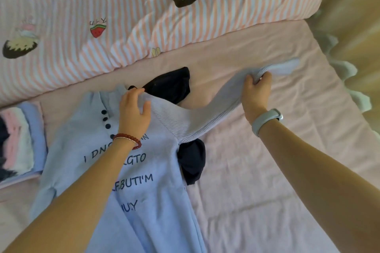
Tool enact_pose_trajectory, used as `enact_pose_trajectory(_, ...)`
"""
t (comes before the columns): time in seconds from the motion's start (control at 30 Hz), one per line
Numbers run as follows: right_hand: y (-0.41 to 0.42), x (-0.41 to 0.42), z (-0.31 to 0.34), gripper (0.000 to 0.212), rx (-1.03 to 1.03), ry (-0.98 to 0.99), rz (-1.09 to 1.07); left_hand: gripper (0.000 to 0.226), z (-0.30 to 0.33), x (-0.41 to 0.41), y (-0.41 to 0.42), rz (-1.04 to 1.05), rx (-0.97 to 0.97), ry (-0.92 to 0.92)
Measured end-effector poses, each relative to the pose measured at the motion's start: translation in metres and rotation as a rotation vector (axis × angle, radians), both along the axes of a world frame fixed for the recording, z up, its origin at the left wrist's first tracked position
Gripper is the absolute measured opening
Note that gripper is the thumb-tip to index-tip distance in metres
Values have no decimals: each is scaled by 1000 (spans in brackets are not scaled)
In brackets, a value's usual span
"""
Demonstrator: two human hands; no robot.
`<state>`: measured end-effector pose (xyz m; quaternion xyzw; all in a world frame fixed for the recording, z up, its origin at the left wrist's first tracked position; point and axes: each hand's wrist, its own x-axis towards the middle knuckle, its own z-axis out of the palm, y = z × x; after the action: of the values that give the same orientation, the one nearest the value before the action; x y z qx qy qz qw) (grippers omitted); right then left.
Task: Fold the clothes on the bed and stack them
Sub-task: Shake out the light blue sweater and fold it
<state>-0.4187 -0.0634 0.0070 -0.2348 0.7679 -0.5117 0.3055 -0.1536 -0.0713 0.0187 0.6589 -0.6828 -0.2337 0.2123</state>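
A light blue top (156, 201) with dark buttons and dark printed letters lies front-up on the pink bed sheet (277, 181). My left hand (134, 112) rests on its right shoulder near the collar, thumb out. My right hand (256, 90) grips the bunched end of the ribbed right sleeve (201, 121), which is lifted off the bed and stretched out to the right. A dark navy garment (170, 86) lies under the top, showing above the shoulder and below the armpit. A stack of folded clothes (18, 141) sits at the left edge.
A pink-and-white striped quilt (144, 16) with strawberry and cartoon prints covers the far half of the bed. The bed's right edge has a pale scalloped trim (349, 72), with a yellowish floor beyond it.
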Motion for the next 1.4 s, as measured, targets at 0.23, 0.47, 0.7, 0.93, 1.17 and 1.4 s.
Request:
enact_pose_trajectory(0.23,44,121,67,9,-323,312,545,29,58,121,40,549,421,816)
enact_pose_trajectory(0.47,180,245,-7,49,-111,807,1811,43,52,265,126,720,732,860)
enact_pose_trajectory(0.7,239,269,-36,26,-7,654,1267,18,-34,252,244,947,862,572)
enact_pose_trajectory(0.93,292,231,-48,46,689,402,325,12,-45,226,311,956,575,169)
enact_pose_trajectory(1.17,315,224,-55,41,878,179,191,46,-51,224,337,725,825,75)
enact_pose_trajectory(1.4,328,196,-49,28,786,255,253,26,-57,205,323,869,742,119)
